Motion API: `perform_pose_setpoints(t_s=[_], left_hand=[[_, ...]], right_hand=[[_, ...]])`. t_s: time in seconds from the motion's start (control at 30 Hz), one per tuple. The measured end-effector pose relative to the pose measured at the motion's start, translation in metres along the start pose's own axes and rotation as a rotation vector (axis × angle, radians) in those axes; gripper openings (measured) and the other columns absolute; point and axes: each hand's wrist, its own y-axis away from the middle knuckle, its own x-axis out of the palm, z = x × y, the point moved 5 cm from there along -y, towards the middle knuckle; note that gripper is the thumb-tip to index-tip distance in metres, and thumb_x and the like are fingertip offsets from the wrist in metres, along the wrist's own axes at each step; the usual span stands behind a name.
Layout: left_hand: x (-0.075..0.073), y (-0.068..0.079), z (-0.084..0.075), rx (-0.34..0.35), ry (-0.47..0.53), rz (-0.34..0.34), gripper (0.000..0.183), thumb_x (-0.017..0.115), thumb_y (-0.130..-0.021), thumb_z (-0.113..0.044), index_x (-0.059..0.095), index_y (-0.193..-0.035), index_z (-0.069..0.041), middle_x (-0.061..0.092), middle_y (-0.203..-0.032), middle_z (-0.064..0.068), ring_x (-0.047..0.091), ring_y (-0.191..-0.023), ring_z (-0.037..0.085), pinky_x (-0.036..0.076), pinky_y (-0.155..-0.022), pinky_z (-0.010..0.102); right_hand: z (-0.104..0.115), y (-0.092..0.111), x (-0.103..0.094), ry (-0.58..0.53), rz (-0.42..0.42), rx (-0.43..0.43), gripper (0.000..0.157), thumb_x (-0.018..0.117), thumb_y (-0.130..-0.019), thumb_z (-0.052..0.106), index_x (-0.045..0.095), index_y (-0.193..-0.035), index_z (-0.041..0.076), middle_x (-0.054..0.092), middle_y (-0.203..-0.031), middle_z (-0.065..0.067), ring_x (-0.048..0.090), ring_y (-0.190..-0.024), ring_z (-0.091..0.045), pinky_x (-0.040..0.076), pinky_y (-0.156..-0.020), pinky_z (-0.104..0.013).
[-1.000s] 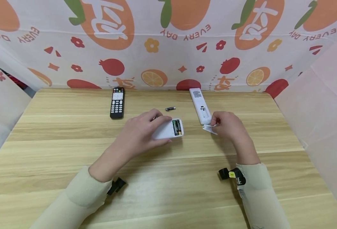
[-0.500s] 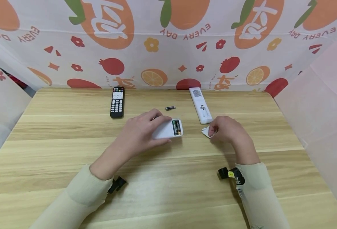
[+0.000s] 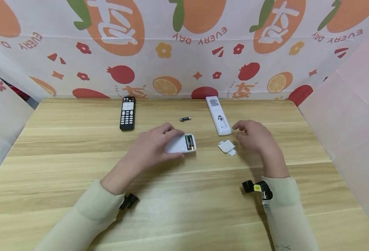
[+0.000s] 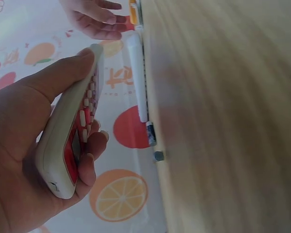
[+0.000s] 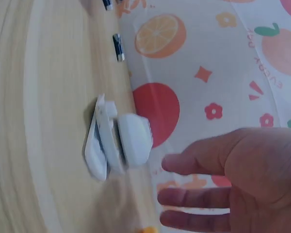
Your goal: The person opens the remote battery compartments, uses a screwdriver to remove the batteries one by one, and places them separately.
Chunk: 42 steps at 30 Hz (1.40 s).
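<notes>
My left hand grips a white remote control, its back turned up in the head view. Two batteries lie in its uncovered compartment. In the left wrist view the same remote shows white buttons on a red face, with thumb and fingers around its sides. My right hand holds nothing, its fingers loosely bent and apart. Just left of it, white battery covers lie overlapping on the table. Beyond them is a second white remote, face down, its battery compartment uncovered.
A black remote with white keys lies face up at the back left. One loose battery is between the remotes at the back. Behind the wooden table hangs a fruit-print curtain.
My right hand has lowered the white battery cover onto the table, let go of it and drawn back to the right. The left hand keeps its grip on the remote.
</notes>
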Motion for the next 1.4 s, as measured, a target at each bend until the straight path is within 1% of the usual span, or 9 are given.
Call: perform_pose_setpoints(t_s=[0.13,0.27,0.47,0.67,0.93,1.03,1.13,1.27,1.4], left_hand=[[0.007,-0.001,0.004,-0.017,0.004,0.042,0.061,0.083,-0.077,-0.049,0.065,-0.129,-0.023,0.060,-0.114,0.000,0.059,-0.089,0.017,0.050,-0.067,0.032],[0.012,-0.001,0.007,-0.043,-0.001,0.095,0.061,0.083,-0.077,-0.050,0.065,-0.129,-0.023,0.059,-0.113,0.001,0.059,-0.087,0.018,0.049,-0.066,0.033],[0.016,0.001,0.011,-0.076,-0.008,0.160,0.061,0.082,-0.077,-0.051,0.065,-0.128,-0.022,0.061,-0.125,0.007,0.063,-0.096,0.024,0.051,-0.073,0.039],[0.022,0.004,0.017,-0.100,-0.010,0.237,0.063,0.083,-0.075,-0.051,0.064,-0.127,-0.022,0.063,-0.124,0.008,0.058,-0.101,0.025,0.049,-0.081,0.043],[0.025,0.006,0.021,-0.121,-0.010,0.283,0.065,0.086,-0.074,-0.045,0.061,-0.131,-0.023,0.060,-0.130,0.010,0.057,-0.107,0.028,0.049,-0.089,0.048],[0.024,0.006,0.020,-0.128,-0.007,0.296,0.068,0.087,-0.074,-0.043,0.060,-0.133,-0.022,0.060,-0.130,0.010,0.057,-0.108,0.029,0.048,-0.090,0.048],[0.022,0.007,0.021,-0.133,-0.009,0.316,0.069,0.087,-0.074,-0.040,0.059,-0.135,-0.022,0.060,-0.131,0.011,0.057,-0.108,0.029,0.048,-0.091,0.048],[0.019,0.008,0.022,-0.143,-0.023,0.343,0.066,0.087,-0.075,-0.038,0.061,-0.133,-0.022,0.060,-0.132,0.011,0.057,-0.109,0.029,0.049,-0.090,0.048],[0.019,0.007,0.020,-0.144,-0.051,0.351,0.062,0.086,-0.076,-0.040,0.062,-0.130,-0.020,0.060,-0.132,0.011,0.058,-0.108,0.029,0.050,-0.089,0.047]], right_hand=[[-0.011,-0.002,-0.002,0.069,-0.025,0.059,0.038,0.060,-0.095,0.021,0.061,-0.131,0.010,0.055,-0.134,-0.022,0.053,-0.116,-0.038,0.043,-0.098,-0.060],[-0.021,-0.004,-0.002,0.123,-0.056,0.114,0.045,0.061,-0.094,0.026,0.057,-0.136,0.009,0.052,-0.134,-0.024,0.052,-0.111,-0.039,0.043,-0.096,-0.061],[-0.031,-0.005,0.002,0.121,-0.023,0.175,0.053,0.063,-0.093,0.028,0.051,-0.141,0.008,0.053,-0.127,-0.024,0.050,-0.105,-0.038,0.044,-0.094,-0.058],[-0.037,-0.007,0.004,0.116,-0.002,0.158,0.053,0.066,-0.091,0.020,0.050,-0.140,0.008,0.056,-0.122,-0.023,0.052,-0.106,-0.038,0.044,-0.092,-0.057],[-0.036,-0.010,0.005,0.093,-0.006,0.122,0.043,0.064,-0.091,0.012,0.057,-0.134,0.009,0.062,-0.116,-0.022,0.056,-0.099,-0.036,0.046,-0.087,-0.053],[-0.030,-0.009,0.003,0.050,-0.046,0.103,0.041,0.063,-0.093,0.014,0.059,-0.134,0.010,0.062,-0.111,-0.020,0.056,-0.094,-0.034,0.050,-0.078,-0.046],[-0.017,-0.005,-0.005,-0.026,-0.121,0.052,0.040,0.064,-0.094,0.016,0.060,-0.134,0.012,0.062,-0.107,-0.017,0.057,-0.091,-0.032,0.051,-0.070,-0.040],[0.010,0.004,-0.017,-0.179,-0.240,-0.076,0.040,0.066,-0.094,0.018,0.060,-0.134,0.016,0.062,-0.104,-0.011,0.060,-0.092,-0.028,0.052,-0.069,-0.036],[0.043,0.014,-0.020,-0.428,-0.380,-0.249,0.036,0.071,-0.092,0.015,0.065,-0.127,0.014,0.062,-0.099,-0.008,0.063,-0.086,-0.022,0.054,-0.069,-0.026]])
